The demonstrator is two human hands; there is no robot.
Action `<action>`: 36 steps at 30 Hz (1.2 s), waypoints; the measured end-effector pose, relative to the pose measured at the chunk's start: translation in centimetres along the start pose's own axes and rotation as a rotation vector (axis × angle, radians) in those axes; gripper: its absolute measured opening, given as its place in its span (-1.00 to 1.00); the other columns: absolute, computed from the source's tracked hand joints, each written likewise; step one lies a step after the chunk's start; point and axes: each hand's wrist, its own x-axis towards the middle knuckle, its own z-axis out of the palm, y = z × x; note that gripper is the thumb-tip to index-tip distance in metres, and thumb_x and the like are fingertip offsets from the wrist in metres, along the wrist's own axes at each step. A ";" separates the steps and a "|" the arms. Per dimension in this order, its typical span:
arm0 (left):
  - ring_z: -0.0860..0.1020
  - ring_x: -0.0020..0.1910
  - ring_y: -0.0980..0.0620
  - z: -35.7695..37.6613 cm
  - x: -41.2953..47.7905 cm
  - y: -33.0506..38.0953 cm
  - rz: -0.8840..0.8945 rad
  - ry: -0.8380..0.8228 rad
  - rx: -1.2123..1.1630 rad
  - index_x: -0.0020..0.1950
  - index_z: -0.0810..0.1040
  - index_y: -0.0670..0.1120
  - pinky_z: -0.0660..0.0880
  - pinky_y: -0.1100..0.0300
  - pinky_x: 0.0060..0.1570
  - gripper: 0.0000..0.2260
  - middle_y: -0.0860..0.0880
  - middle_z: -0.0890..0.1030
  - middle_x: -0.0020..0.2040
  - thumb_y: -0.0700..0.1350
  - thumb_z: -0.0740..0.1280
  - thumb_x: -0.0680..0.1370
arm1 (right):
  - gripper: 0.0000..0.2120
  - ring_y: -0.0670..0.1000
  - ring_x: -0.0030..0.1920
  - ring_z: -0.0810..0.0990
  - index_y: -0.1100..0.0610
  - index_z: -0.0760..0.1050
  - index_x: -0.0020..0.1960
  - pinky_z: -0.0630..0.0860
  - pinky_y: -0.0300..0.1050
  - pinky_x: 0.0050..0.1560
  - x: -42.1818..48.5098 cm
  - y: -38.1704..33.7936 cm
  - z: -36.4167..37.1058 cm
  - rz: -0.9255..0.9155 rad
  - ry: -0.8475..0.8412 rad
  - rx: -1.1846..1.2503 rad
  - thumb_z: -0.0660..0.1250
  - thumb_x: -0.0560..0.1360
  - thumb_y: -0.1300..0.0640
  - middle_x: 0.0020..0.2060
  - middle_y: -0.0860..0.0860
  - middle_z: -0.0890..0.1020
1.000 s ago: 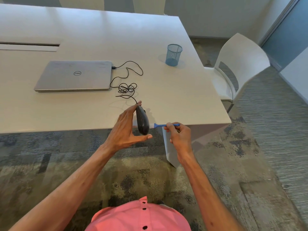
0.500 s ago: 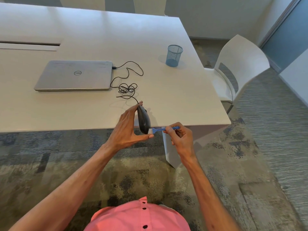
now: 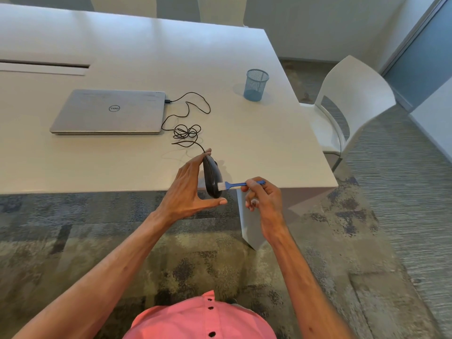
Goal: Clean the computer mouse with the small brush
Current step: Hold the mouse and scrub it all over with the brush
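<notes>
Mouse, black, smooth and egg-shaped, stands on edge above the near rim of the white table, held by the left hand between thumb and fingers. White bristles of the small blue brush touch its side; the right hand pinches the thin handle. Its black cord curls to a grey laptop.

Laptop lies on the bench left of centre, its cable coiled just right of it and running forward to the mouse at the near edge, the brush touching the mouse's right side, the cup behind and right, and the chair beside the bench's right edge.
</notes>
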 end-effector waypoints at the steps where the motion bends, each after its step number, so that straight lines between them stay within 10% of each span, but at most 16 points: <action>1: 0.26 0.74 0.17 0.1 0.1 0.0 -0.001 0.002 -0.006 0.83 0.03 0.16 0.21 0.05 0.66 0.25 0.24 0.16 0.81 0.52 0.63 0.36 | -0.79 0.00 -0.40 0.51 0.23 0.68 -0.05 0.43 -0.16 -0.35 0.2 0.2 0.0 0.026 0.009 -0.024 0.42 0.70 0.14 -0.24 0.05 0.72; 10: 0.22 0.73 0.27 0.8 0.5 -0.9 -0.021 0.018 0.007 0.84 0.04 0.12 0.22 0.07 0.62 0.28 0.25 0.14 0.81 0.54 0.63 0.33 | -0.76 -0.05 -0.45 0.45 0.33 0.70 0.02 0.44 -0.27 -0.39 1.3 1.4 -0.5 0.142 0.106 -0.145 0.44 0.69 0.13 -0.28 -0.01 0.73; 15: 0.19 0.73 0.29 1.0 1.1 -0.6 -0.034 0.024 0.004 0.84 0.01 0.14 0.21 0.03 0.64 0.28 0.25 0.12 0.82 0.54 0.63 0.34 | -0.82 0.00 -0.33 0.57 0.26 0.64 0.03 0.45 -0.13 -0.33 2.1 -0.3 -0.8 0.158 0.057 0.171 0.38 0.71 0.15 -0.15 0.10 0.71; 22: 0.24 0.75 0.19 1.4 2.5 1.0 0.000 0.050 -0.011 0.84 0.03 0.14 0.24 0.07 0.64 0.28 0.22 0.15 0.82 0.55 0.62 0.33 | -0.80 0.22 0.38 0.66 0.25 0.67 0.20 0.50 0.12 0.54 4.7 -2.2 0.0 0.386 -0.294 0.571 0.40 0.69 0.14 0.34 0.28 0.67; 32: 0.22 0.70 0.37 2.4 4.1 2.8 -0.046 0.075 -0.020 0.76 0.04 0.32 0.25 0.20 0.58 0.20 0.30 0.15 0.80 0.36 0.72 0.32 | -0.75 0.23 0.17 0.62 0.18 0.61 0.26 0.69 0.03 -0.30 7.6 -3.0 1.4 0.556 -0.430 0.564 0.45 0.67 0.05 0.18 0.23 0.66; 36: 0.26 0.73 0.25 2.6 5.0 2.7 -0.066 0.066 -0.048 0.81 0.13 0.09 0.22 0.19 0.64 0.23 0.27 0.19 0.79 0.41 0.69 0.31 | -0.74 0.24 0.31 0.57 0.19 0.67 0.23 0.67 0.06 0.01 8.8 -3.4 1.6 0.554 -0.363 0.519 0.51 0.62 0.06 0.23 0.25 0.63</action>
